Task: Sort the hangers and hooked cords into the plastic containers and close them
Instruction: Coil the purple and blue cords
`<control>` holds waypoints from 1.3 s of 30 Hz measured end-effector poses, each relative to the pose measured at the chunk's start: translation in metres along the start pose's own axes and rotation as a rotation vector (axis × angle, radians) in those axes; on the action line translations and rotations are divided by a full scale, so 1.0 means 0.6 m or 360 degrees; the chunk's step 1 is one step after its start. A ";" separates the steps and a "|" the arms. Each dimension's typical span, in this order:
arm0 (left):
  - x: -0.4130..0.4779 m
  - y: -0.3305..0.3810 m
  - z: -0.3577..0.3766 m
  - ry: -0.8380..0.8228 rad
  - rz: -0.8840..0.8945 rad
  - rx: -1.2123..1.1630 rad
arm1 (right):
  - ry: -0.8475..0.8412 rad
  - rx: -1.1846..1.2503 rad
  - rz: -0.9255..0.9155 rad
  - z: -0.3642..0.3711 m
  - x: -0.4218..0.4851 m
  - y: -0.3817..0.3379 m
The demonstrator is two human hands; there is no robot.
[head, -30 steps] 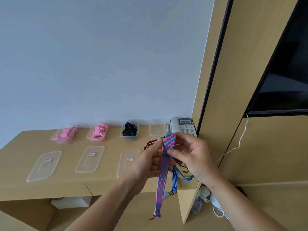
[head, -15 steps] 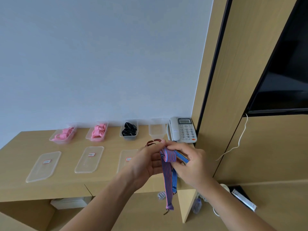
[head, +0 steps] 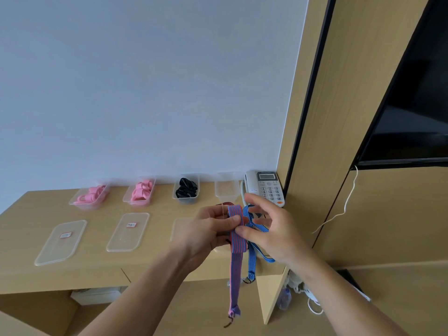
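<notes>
A person's two hands are raised in front of a grey phone [head: 266, 187], which sits at the far right end of a wooden counter [head: 97, 270], against the wall.

The left hand [head: 213, 229], just in front of the phone and slightly left, grips a folded red cord [head: 236, 263] between thumb and curled fingers. The cord's loose end hangs straight down past the counter edge, with a small dark hook [head: 229, 322] at the tip.

The right hand [head: 274, 229], directly in front of the phone, has its fingers spread and loose. Its thumb touches the red cord beside the left thumb. A blue cord [head: 252, 260] loops between the two hands and hangs beside the red one; how it is held cannot be told.

Left of the phone, four clear containers line the wall. The nearest [head: 226, 187] looks empty, the next [head: 186, 189] holds black items, and the two furthest [head: 140, 191] [head: 89, 195] hold pink hangers.

In front of them lie flat lids [head: 128, 231] [head: 61, 241]. A third lid [head: 180, 227] is partly hidden by the left hand.

Right of the phone, a wooden panel [head: 339, 117] rises beside a dark screen [head: 417, 117].
</notes>
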State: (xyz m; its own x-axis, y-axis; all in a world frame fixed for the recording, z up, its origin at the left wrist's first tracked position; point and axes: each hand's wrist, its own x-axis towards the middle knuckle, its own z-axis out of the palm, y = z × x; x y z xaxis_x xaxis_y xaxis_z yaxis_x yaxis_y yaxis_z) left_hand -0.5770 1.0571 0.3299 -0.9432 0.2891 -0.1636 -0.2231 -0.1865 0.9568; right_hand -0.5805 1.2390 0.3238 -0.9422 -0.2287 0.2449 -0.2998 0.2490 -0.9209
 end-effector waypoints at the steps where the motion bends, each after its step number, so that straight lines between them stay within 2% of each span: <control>1: -0.001 0.000 0.000 0.0011 0.0009 0.0024 | -0.0177 0.0053 0.0073 -0.005 0.004 0.000; 3: -0.004 -0.002 0.002 0.0033 0.0016 0.0017 | -0.0369 0.0179 0.0114 -0.012 0.009 -0.001; 8: -0.010 -0.015 0.010 0.0036 -0.0047 -0.0098 | -0.0113 0.0317 0.0107 -0.011 0.014 -0.009; 16: -0.016 -0.025 0.019 0.0151 -0.0190 -0.0101 | 0.0024 0.0371 0.0109 0.000 0.016 -0.009; 22: -0.018 -0.030 0.021 0.0115 -0.0331 -0.0041 | 0.0176 0.0381 -0.0069 0.006 0.017 -0.008; 31: -0.021 -0.017 0.026 0.0172 -0.0366 -0.0204 | 0.0302 -0.0059 -0.0552 0.016 -0.002 -0.004; 39: -0.018 -0.009 0.024 0.0159 -0.0356 -0.0188 | 0.0363 -0.0367 -0.0870 0.016 -0.018 0.003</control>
State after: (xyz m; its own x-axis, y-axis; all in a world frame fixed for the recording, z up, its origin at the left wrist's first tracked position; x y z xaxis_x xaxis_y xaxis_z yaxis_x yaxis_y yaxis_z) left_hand -0.5620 1.0683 0.3300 -0.8855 0.2423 -0.3965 -0.4504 -0.2381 0.8605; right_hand -0.5695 1.2327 0.3163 -0.6446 -0.1802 0.7430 -0.7470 0.3552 -0.5620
